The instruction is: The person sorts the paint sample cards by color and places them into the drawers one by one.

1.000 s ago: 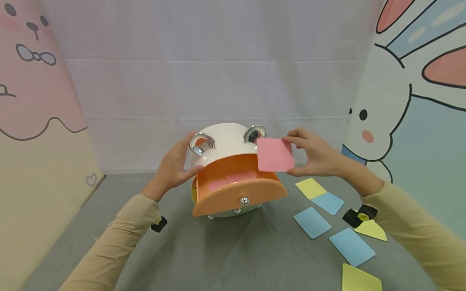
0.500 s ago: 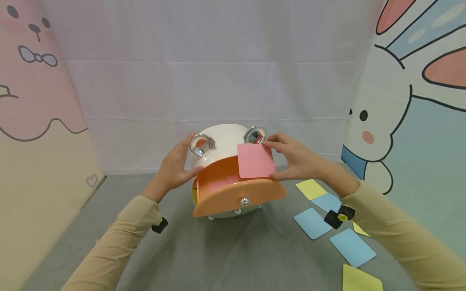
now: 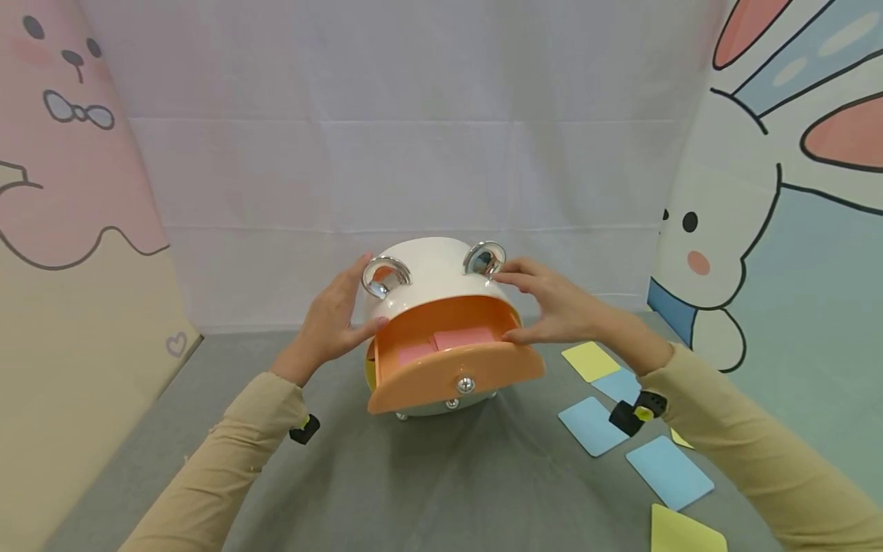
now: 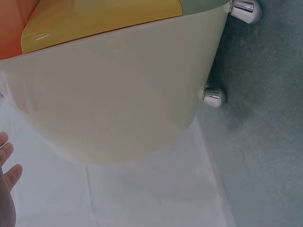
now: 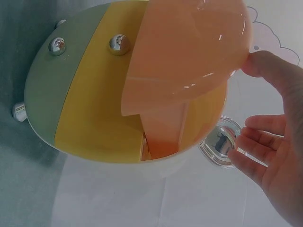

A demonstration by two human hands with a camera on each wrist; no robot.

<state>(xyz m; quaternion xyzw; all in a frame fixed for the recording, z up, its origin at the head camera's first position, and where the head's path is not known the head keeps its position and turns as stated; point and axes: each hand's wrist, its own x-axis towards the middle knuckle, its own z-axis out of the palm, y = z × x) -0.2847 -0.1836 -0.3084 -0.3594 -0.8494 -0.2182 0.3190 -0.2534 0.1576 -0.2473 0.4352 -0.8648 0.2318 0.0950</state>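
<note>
A rounded white box (image 3: 431, 264) with two chrome rings (image 3: 485, 259) on top stands on the grey cloth. Its orange top drawer (image 3: 428, 383) is pulled out, and pink cards (image 3: 464, 338) lie inside. My left hand (image 3: 331, 322) rests against the box's left side, thumb at the drawer opening and fingers beside the left ring. On the other side my right hand (image 3: 559, 303) has its thumb at the drawer front's edge and its fingers by the right ring, holding no card. The right wrist view shows the yellow drawer (image 5: 97, 94) and green drawer (image 5: 66, 56) closed below.
Several loose cards lie to the right on the grey cloth (image 3: 441, 491), among them a blue card (image 3: 669, 471), another blue card (image 3: 589, 424) and a yellow card (image 3: 589, 360). A white curtain (image 3: 414, 153) hangs behind, with cartoon panels at both sides.
My right hand has brought a pink card leftward to the drawer and let it go; the card no longer shows in the hand. My left hand has stayed on the box.
</note>
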